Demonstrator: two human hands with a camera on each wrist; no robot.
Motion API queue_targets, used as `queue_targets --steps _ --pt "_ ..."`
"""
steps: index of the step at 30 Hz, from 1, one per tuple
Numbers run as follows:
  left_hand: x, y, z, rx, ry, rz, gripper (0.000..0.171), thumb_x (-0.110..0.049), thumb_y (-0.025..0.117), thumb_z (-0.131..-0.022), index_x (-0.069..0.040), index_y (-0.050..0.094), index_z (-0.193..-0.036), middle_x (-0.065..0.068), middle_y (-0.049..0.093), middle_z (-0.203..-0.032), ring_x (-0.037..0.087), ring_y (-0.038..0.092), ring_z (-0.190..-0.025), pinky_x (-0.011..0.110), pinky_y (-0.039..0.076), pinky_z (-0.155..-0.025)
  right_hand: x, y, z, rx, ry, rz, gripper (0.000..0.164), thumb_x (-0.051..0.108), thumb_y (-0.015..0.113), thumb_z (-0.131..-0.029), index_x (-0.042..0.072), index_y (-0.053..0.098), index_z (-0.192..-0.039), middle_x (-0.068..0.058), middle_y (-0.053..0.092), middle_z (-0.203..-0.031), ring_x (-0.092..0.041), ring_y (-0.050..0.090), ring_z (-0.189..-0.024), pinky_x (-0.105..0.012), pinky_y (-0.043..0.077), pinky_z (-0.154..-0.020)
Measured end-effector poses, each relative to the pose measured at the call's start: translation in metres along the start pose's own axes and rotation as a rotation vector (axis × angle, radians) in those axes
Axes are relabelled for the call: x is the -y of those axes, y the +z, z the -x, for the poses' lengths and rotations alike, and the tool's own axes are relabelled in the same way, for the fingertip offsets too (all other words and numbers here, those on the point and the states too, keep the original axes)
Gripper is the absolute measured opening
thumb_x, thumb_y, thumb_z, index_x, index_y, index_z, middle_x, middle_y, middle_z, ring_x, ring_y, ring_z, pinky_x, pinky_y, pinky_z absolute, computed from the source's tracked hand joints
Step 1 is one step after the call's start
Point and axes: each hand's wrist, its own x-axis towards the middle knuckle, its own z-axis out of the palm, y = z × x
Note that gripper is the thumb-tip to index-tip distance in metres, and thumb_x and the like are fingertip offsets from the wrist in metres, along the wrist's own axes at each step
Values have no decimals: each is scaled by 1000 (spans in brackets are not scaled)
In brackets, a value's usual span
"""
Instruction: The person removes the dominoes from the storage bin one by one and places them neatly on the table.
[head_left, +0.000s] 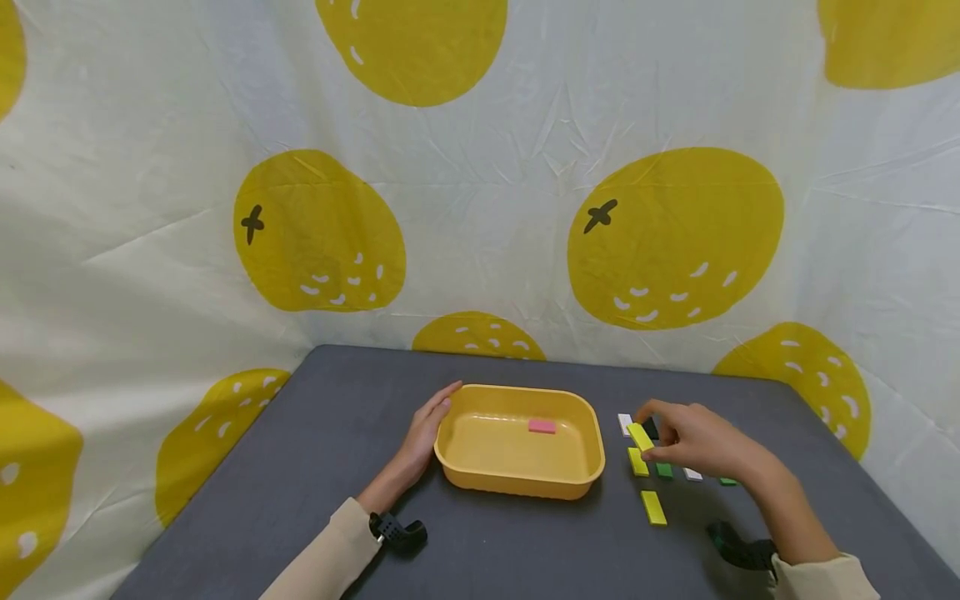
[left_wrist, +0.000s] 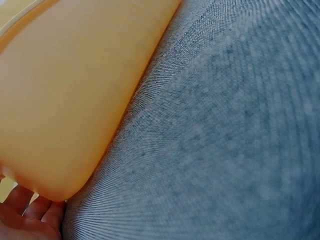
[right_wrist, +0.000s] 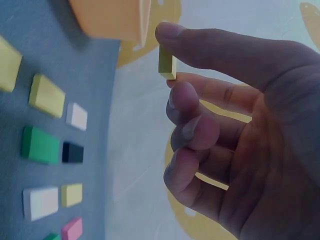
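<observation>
A yellow-orange plastic bin [head_left: 517,483] stands on the dark table with one pink block [head_left: 542,427] lying inside. Along the bin's left side rests my left hand [head_left: 422,437], its fingers extended against the wall near the rim; the left wrist view shows fingertips [left_wrist: 35,207] by a lower corner of the bin. To the right of the bin, my right hand [head_left: 701,437] pinches a yellow block [right_wrist: 167,65] between thumb and index finger, raised above the table. The other right fingers are curled loosely and touch no block.
Under and around the right hand lie several blocks: a yellow block [head_left: 653,507] nearest me, another yellow block [head_left: 637,462], a white block [head_left: 625,424], a green block [right_wrist: 40,145], a black block [right_wrist: 73,152] and a pink block [right_wrist: 72,228]. A patterned curtain [head_left: 487,242] hangs behind the table.
</observation>
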Motion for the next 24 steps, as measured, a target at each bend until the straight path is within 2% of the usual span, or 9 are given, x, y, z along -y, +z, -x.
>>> queue_targets --steps 7,17,24 --pt "0 -1 1 -2 1 -4 47 -30 37 -114 -14 46 -157 11 42 -164 31 38 -153 56 34 -123 -13 1 10 14 43 12 42 28 83 -87 8 64 -119 8 55 -66 -5 46 -53 -24 42 -52" --pt "1 0 0 -3 -1 3 46 -29 38 -114 -14 47 -157 11 42 -164 31 38 -153 56 34 -123 -31 4 22 43 45 16 43 30 86 -83 9 66 -116 9 55 -69 -3 46 -57 -23 40 -54" --pt "-2 0 1 -6 -11 6 46 -30 39 -114 -16 48 -156 9 44 -163 30 40 -152 55 35 -123 -41 7 27 108 85 -29 38 30 86 -83 11 66 -110 6 59 -70 -4 50 -59 -24 42 -54"
